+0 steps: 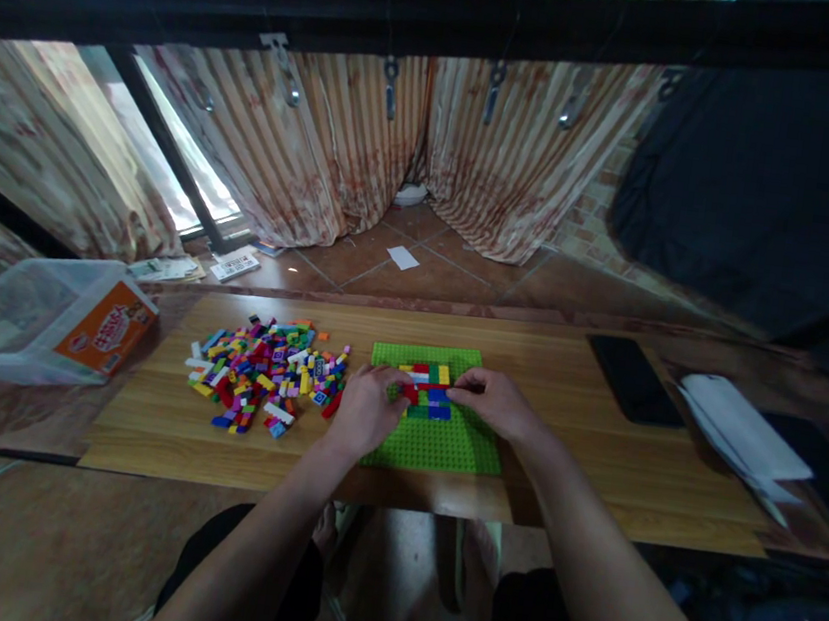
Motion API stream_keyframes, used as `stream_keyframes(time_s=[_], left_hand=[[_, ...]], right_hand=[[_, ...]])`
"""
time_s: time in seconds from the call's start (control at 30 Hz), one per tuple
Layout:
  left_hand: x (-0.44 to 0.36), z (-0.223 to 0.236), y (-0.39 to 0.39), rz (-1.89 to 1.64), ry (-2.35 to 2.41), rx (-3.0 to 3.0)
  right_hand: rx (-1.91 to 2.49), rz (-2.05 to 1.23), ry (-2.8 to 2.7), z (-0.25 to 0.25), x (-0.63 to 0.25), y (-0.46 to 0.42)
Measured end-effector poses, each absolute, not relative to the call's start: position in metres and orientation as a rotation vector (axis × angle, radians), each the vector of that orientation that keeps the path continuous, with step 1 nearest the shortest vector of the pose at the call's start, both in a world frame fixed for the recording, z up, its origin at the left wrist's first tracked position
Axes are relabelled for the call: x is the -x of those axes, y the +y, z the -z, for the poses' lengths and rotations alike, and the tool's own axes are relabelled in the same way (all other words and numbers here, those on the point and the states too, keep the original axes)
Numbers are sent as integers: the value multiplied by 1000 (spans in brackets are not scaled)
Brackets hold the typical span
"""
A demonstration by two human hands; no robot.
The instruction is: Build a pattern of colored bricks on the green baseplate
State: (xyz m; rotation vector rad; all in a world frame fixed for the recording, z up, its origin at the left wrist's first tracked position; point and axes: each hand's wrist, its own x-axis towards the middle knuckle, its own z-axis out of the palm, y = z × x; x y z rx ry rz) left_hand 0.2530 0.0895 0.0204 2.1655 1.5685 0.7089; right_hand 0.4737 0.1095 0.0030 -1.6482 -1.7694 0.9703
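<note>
On the wooden table lies a light-green studded baseplate (435, 450). Toy bricks in red, yellow, white, green and blue are built up in a block on its middle. My left hand (366, 410) comes over the plate's left side, its fingers curled together at a red toy brick (411, 393) on the block's left edge. From the right, my right hand (498, 401) meets the block with thumb and fingertips pinched beside a blue toy brick (438, 411). Whatever lies between the right fingertips is too small to make out.
A loose heap of mixed toy bricks (263, 368) spreads left of the baseplate. Further left stands a clear plastic box (29, 304) with an orange label. A black phone (635, 380) lies at the right, near white folded paper (740, 426). A dark bar (450, 25) crosses above.
</note>
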Motion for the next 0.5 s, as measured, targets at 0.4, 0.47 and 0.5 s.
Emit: stream_keyframes(time_s=[0.4, 0.47, 0.5], left_hand=[[-243, -18, 93, -695, 1579, -1955], [-244, -15, 94, -714, 1561, -1874], [-245, -14, 95, -723, 1559, -1844]], right_hand=[[1670, -941, -1799, -2, -474, 110], [1668, -940, -1801, -2, -474, 110], [1669, -936, -1803, -2, -474, 110]])
